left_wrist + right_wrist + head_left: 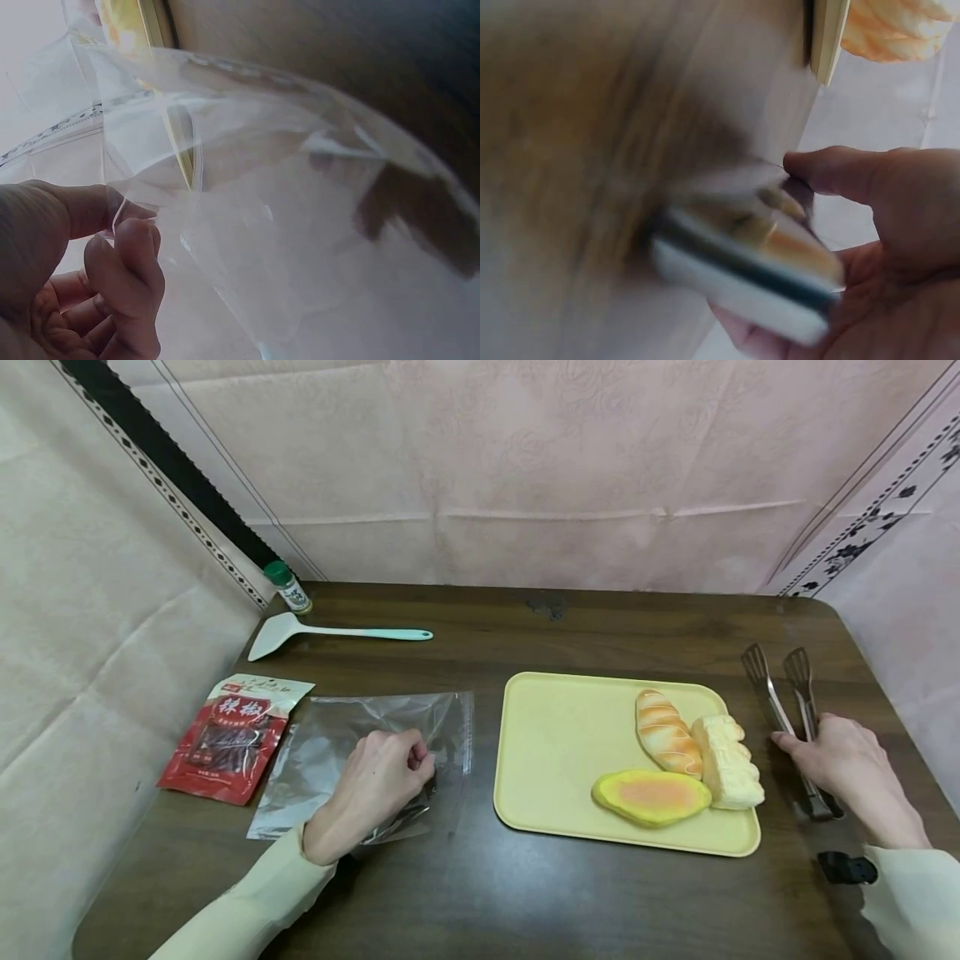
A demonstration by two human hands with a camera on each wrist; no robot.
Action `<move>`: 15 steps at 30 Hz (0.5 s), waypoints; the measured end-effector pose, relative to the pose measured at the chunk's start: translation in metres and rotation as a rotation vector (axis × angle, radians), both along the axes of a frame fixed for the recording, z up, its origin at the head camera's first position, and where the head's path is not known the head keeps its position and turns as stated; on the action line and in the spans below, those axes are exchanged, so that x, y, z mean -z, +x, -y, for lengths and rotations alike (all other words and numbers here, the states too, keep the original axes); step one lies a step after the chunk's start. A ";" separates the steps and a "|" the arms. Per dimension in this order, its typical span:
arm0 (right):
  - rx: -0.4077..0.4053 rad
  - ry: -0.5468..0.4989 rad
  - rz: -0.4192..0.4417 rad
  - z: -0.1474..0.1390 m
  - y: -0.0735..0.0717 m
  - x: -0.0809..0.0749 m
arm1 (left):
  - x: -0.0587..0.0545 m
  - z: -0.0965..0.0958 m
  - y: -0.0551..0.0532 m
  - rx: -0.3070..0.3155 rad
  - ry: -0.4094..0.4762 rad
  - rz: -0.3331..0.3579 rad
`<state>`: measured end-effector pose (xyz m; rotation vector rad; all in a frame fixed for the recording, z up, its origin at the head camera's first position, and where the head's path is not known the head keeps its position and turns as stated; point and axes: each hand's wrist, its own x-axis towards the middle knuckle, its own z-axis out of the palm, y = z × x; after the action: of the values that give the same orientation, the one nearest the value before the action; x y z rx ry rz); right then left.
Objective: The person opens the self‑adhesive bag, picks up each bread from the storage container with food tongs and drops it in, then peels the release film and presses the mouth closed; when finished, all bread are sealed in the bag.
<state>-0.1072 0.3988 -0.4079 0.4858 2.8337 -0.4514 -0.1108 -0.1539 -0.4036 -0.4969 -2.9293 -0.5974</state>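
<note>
My left hand (378, 777) pinches the edge of a clear plastic bag (330, 727) between thumb and index finger. In the left wrist view the film of the bag (247, 187) spreads out from the pinching fingers (131, 259). On the right, my right hand (851, 764) grips metal tongs (780, 710) with two fork-shaped ends, which point away from me and stand apart. The right wrist view has the tongs' handle end (742, 277) blurred, between the thumb and the other fingers.
A yellow tray (562, 752) bears a striped bread roll (666, 731), a cream-coloured loaf (726, 764) and a halved papaya-like fruit (651, 797). Left lie a red food packet (225, 739), a pale spatula (337, 632) and a small green-capped bottle (288, 587).
</note>
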 end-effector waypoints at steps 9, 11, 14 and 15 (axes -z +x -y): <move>0.032 0.013 -0.117 -0.007 0.017 0.004 | -0.001 -0.001 0.001 0.004 0.003 0.001; 0.048 0.013 -0.140 -0.009 0.024 0.003 | -0.001 -0.001 0.001 0.006 0.002 0.000; 0.073 0.015 -0.181 -0.010 0.036 0.000 | 0.000 -0.001 0.001 0.012 -0.001 -0.008; 0.082 0.014 -0.193 -0.010 0.040 -0.002 | 0.000 -0.001 0.001 0.012 -0.003 -0.012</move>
<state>-0.0677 0.4087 -0.4059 0.5929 3.0113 -0.5205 -0.1099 -0.1526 -0.4032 -0.5174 -2.9185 -0.5898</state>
